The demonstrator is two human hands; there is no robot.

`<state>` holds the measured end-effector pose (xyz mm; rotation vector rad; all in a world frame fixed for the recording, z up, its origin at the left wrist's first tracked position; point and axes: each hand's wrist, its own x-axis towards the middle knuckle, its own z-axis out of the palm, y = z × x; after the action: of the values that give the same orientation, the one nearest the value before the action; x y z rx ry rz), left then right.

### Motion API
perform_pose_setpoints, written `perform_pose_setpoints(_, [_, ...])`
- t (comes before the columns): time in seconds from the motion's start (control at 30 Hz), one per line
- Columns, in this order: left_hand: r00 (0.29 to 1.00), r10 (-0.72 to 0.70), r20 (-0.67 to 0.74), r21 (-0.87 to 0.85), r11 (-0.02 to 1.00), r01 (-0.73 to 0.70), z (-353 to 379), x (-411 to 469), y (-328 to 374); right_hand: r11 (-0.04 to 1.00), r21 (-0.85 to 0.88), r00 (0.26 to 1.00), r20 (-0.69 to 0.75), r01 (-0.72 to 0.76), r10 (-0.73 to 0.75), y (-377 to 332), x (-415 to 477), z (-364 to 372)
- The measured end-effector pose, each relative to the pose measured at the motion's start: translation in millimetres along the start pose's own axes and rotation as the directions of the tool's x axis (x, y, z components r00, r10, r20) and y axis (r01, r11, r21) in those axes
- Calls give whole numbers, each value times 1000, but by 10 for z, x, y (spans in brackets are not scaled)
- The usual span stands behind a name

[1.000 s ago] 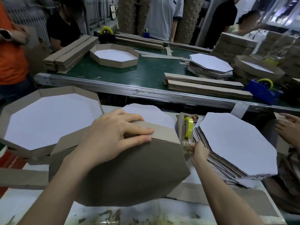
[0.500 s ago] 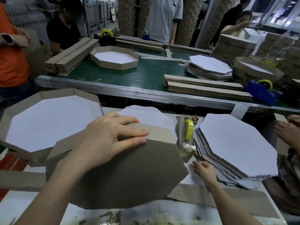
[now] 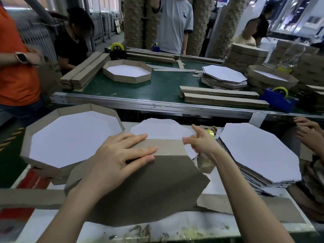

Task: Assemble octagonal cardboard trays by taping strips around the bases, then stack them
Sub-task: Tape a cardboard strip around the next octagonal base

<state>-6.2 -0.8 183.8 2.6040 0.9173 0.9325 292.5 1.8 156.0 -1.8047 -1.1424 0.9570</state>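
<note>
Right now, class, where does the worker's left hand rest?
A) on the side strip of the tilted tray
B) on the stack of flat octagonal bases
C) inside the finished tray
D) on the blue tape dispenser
A: the left hand lies flat across the side strip of the tilted tray.

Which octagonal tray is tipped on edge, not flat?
The tray under the left hand: propped up, brown underside toward the camera. The near-left tray and the green-belt tray lie flat, white insides up.

We are looking forward and down from head height, close above the tilted octagonal tray, the green conveyor table lying beyond it.
</note>
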Motion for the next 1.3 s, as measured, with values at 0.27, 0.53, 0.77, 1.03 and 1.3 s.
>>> perform_pose_setpoints(0.27, [997, -37, -68, -46, 998, 34, -131, -287, -157, 962, 181, 976, -111, 203, -185, -971, -577, 502])
perform_pose_setpoints(0.53, [985, -159, 65, -102, 981, 165, -209, -422, -163, 941, 272, 973, -166, 201, -160, -1076, -1165, 1000])
perform_pose_setpoints(0.77, [993, -86, 83, -44, 995, 90, -285, -467, -37, 887, 415, 959, -265, 203, -96, -800, -1567, 1239])
perform_pose_setpoints(1.03, [995, 53, 79, 103, 993, -61, -299, -498, -9, 881, 425, 952, -294, 207, -82, -712, -1704, 1325])
perform_pose_setpoints(1.3, [997, 56, 57, 120, 991, -62, -251, -492, -37, 881, 416, 959, -254, 225, -125, -596, -1788, 1346])
